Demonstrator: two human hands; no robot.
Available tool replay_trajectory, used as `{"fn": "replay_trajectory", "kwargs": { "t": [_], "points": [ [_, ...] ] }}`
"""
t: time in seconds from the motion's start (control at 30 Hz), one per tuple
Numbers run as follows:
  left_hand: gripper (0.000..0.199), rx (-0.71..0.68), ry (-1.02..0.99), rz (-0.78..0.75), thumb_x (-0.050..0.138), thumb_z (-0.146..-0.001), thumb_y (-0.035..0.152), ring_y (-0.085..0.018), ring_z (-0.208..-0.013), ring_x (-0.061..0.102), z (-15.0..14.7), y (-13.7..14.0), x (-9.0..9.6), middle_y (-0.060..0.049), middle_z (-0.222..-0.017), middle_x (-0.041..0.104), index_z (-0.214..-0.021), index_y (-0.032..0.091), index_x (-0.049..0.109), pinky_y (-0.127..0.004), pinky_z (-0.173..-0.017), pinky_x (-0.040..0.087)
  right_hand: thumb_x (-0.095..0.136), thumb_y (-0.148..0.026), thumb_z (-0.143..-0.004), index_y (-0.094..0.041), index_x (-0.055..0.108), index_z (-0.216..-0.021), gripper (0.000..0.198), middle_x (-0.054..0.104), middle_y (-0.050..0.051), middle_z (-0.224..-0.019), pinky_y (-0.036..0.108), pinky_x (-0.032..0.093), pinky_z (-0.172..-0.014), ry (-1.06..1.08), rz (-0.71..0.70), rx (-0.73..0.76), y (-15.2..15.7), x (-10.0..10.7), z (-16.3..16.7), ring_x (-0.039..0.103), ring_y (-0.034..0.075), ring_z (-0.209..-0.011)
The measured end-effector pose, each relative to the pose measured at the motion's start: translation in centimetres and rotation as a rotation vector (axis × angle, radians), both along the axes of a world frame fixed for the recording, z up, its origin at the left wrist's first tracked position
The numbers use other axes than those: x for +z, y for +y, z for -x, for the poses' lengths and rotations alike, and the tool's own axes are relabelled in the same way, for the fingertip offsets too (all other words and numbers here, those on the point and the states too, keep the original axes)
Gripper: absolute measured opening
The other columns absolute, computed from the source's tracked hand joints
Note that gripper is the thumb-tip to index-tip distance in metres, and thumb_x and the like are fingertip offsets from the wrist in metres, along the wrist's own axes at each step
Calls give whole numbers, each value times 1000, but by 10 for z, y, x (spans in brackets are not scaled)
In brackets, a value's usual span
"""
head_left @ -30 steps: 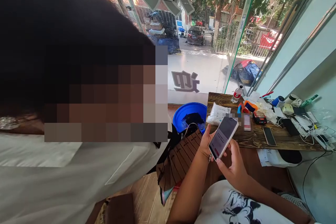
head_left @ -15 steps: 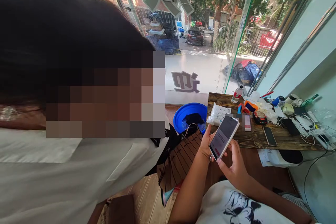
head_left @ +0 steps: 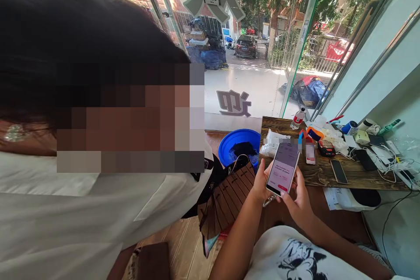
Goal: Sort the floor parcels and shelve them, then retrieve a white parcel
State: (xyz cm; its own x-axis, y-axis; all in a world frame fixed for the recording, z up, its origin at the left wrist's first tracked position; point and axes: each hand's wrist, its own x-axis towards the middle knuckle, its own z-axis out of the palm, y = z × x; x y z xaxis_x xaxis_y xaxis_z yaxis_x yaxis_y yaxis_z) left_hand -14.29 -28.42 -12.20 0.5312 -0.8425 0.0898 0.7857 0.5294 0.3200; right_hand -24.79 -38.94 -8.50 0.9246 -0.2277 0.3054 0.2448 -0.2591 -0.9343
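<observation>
Left hand [head_left: 260, 181] and right hand [head_left: 297, 201] both grip the slim white lit-screen smartphone [head_left: 283, 168], just before the wooden desk [head_left: 316, 175].

Strong daylight pours through the glass front [head_left: 249, 52], leaving the pavement beyond it glaring white. The wooden table [head_left: 321, 173] beside the glass is evenly lit (soft shadows only). Frame edges bow; focus stays sharp.
</observation>
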Motion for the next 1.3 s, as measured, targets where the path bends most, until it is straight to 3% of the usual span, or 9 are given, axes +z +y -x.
{"fn": "replay_trajectory", "kwargs": {
  "t": [0.13,0.33,0.43,0.6,0.77,0.9,1.0,1.1,1.3],
  "points": [
    [73,131,-17,-132,48,-95,69,-40,-94,75,20,3,18,-20,-126,70,-153,26,43,-34,-43,59,52,-27,-90,-24,28,-155,69,63,13,-130,42,63,-80,-7,-14,31,-9,-4,-5,67,25,-97],
    [52,342,214,-325,36,-103,53,-35,-95,75,51,9,44,-13,-110,75,-142,23,53,-52,-73,66,50,-28,-89,-21,24,-161,76,65,13,-130,44,62,-86,51,-21,153,-14,-6,0,67,24,-92],
    [46,440,269,-410,37,-103,51,-34,-98,74,64,14,48,-12,-106,76,-129,21,62,-52,-79,65,51,-29,-89,-24,27,-160,75,63,12,-132,42,62,-84,82,-74,210,-13,-5,5,67,24,-98],
    [46,500,206,-452,62,-92,59,-32,-102,73,79,24,40,-6,-111,76,-126,29,65,-47,-82,65,50,-33,-92,-27,22,-162,75,62,12,-132,34,62,-65,176,-195,324,-9,-2,13,66,25,-101],
    [56,628,256,-527,79,-70,66,-36,-110,70,86,20,45,-6,-101,78,-108,26,69,-48,-87,63,55,-37,-93,-26,21,-162,78,60,13,-137,40,63,-81,153,-192,351,-8,4,15,66,25,-106],
    [33,668,387,-571,59,-88,52,-34,-115,69,88,13,58,-7,-102,77,-106,25,66,-49,-92,60,55,-40,-94,-28,11,-164,83,61,13,-135,33,62,-63,213,-321,478,-12,5,18,68,23,-93],
    [32,661,453,-595,47,-93,45,-33,-120,67,88,11,62,-8,-107,77,-112,25,64,-49,-95,58,57,-43,-92,-29,14,-164,85,52,13,-149,42,64,-81,174,-284,468,-15,4,19,66,26,-111],
    [39,675,461,-636,50,-91,47,-34,-122,65,88,10,61,-9,-110,77,-121,25,62,-49,-97,58,57,-44,-92,-27,19,-163,82,44,13,-157,49,54,-103,104,-204,436,-17,4,18,57,29,-131],
    [32,721,417,-614,59,-86,48,-34,-127,62,90,6,60,-7,-114,76,-106,25,68,-48,-100,57,58,-42,-92,-25,20,-163,82,44,14,-157,50,51,-108,34,-198,433,-18,7,16,53,30,-135]
  ]
}}
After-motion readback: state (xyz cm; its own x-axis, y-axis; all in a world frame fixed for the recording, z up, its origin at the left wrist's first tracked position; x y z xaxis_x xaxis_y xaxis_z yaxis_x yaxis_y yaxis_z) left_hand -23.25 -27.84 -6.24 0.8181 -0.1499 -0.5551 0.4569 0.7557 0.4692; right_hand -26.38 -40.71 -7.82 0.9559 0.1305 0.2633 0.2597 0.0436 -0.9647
